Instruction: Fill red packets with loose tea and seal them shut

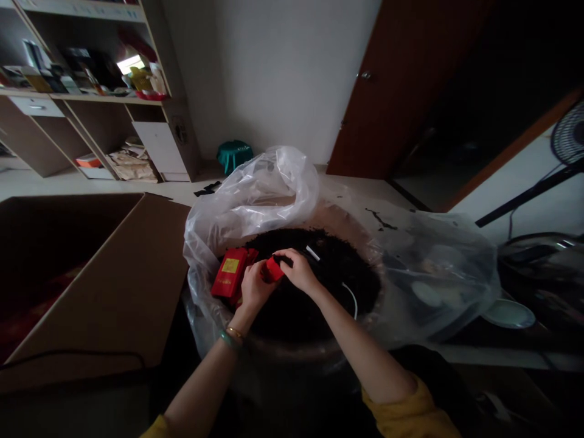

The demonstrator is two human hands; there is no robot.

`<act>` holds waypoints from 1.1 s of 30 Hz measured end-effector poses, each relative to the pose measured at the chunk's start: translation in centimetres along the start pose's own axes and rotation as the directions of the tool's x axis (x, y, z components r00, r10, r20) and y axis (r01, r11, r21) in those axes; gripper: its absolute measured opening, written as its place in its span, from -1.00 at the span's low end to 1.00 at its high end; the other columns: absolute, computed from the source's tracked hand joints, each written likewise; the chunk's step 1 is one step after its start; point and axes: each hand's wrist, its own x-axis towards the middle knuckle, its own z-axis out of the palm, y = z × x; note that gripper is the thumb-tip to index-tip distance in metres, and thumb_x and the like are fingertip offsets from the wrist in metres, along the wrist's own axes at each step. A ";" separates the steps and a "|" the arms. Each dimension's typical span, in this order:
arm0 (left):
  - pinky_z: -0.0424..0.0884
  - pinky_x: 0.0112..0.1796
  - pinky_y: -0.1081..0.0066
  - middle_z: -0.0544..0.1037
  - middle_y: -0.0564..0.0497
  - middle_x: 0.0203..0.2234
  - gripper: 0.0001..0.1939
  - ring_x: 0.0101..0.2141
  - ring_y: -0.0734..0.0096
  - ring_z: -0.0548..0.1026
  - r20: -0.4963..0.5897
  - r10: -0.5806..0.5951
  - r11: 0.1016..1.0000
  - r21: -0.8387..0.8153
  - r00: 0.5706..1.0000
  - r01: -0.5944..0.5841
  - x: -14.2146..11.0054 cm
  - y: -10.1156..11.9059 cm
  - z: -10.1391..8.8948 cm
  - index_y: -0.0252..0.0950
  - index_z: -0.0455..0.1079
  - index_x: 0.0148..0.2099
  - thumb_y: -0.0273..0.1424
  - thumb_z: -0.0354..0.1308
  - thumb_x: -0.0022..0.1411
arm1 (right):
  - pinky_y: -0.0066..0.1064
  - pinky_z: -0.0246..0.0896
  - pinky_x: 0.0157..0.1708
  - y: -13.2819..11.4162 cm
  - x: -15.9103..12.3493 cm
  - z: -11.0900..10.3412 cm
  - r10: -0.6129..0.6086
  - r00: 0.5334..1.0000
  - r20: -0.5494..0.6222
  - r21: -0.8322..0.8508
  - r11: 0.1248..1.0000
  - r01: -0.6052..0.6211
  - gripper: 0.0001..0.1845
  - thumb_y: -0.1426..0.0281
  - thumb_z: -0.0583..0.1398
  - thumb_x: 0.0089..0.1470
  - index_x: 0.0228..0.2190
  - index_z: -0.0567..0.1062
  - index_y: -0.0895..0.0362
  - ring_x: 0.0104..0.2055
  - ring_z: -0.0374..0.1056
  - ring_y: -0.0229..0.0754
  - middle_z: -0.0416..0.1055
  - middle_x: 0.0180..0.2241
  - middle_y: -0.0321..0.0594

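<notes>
A round tub lined with a clear plastic bag holds dark loose stuff that looks like dried leaves. Above it, my left hand is closed around a small red packet, its mouth facing up and right. My right hand is at that mouth with bent fingers closed over something dark; what they grip I cannot make out. Left of my hands, several red packets with a yellow label lie on the dark stuff. A small white strip and a thin white cord show to the right.
An open cardboard box stands at left, something red inside. Plastic sheeting spreads right, beside a pale dish. Behind are a shelf desk, a green bundle and a brown door; a fan stands far right.
</notes>
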 end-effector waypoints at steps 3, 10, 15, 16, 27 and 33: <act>0.41 -0.22 0.28 0.56 -0.03 -0.28 -0.54 -0.22 0.18 0.46 0.004 0.040 0.999 0.005 0.999 -0.040 -0.1 0.0 0.0 -0.21 0.41 -0.10 -0.38 0.36 -0.12 | -0.35 0.32 -0.21 -0.2 0.3 -0.9 0.018 0.999 0.036 -0.124 0.992 -0.013 -0.70 0.59 0.14 -0.14 -0.32 0.51 0.10 -0.27 0.38 -0.20 0.43 -0.31 -0.23; 0.41 -0.19 0.28 0.57 -0.04 -0.28 -0.59 -0.22 0.19 0.47 -0.018 0.070 0.997 0.034 0.997 -0.070 -0.1 -0.2 0.1 -0.22 0.41 -0.11 -0.34 0.34 -0.07 | -0.40 0.29 -0.29 -2.8 1.1 -1.4 -0.026 0.999 0.043 -0.247 0.968 0.036 -0.76 0.61 0.21 -0.18 -0.39 0.45 0.11 -0.36 0.32 -0.25 0.35 -0.39 -0.30; 0.42 -0.20 0.28 0.57 -0.05 -0.28 -0.59 -0.24 0.19 0.48 -0.023 0.072 0.997 0.035 0.997 -0.071 -0.1 -0.1 0.0 -0.23 0.42 -0.13 -0.33 0.35 -0.08 | -0.37 0.32 -0.24 -3.1 0.9 -1.4 0.067 0.981 0.183 -0.090 0.995 -0.051 -0.64 0.54 0.13 0.01 -0.12 0.43 0.06 -0.34 0.41 -0.26 0.46 -0.34 -0.28; 0.42 -0.21 0.27 0.57 -0.05 -0.28 -0.59 -0.25 0.19 0.48 -0.024 0.071 0.997 0.036 0.997 -0.070 -0.1 -0.1 0.0 -0.23 0.42 -0.12 -0.34 0.35 -0.08 | -0.37 0.32 -0.22 -2.9 0.9 -1.6 0.064 0.975 0.212 -0.063 0.997 -0.052 -0.59 0.53 0.11 0.04 -0.04 0.39 0.05 -0.30 0.43 -0.26 0.47 -0.28 -0.25; 0.45 -0.29 0.31 0.54 -0.04 -0.31 -0.50 -0.32 0.28 0.50 -0.273 -0.145 0.984 -0.140 0.951 0.110 0.4 -1.2 0.3 -0.26 0.39 -0.06 -0.20 0.32 -0.06 | 0.06 0.01 0.14 2.1 -0.3 0.3 0.153 0.899 0.409 -0.516 0.852 0.090 -0.28 0.30 0.27 -0.06 0.15 0.24 0.07 0.24 0.04 0.14 0.18 0.18 0.02; 0.46 -0.34 0.33 0.51 -0.06 -0.28 -0.45 -0.32 0.31 0.50 -0.383 -0.228 0.963 -0.227 0.895 0.148 0.4 -2.4 0.4 -0.28 0.35 -0.01 -0.16 0.30 -0.04 | 0.09 -0.10 0.15 -0.2 -3.0 4.3 0.145 0.733 0.665 -0.597 0.692 0.405 0.00 0.08 0.36 -0.24 0.18 0.19 0.17 0.27 -0.09 0.26 0.10 0.22 0.14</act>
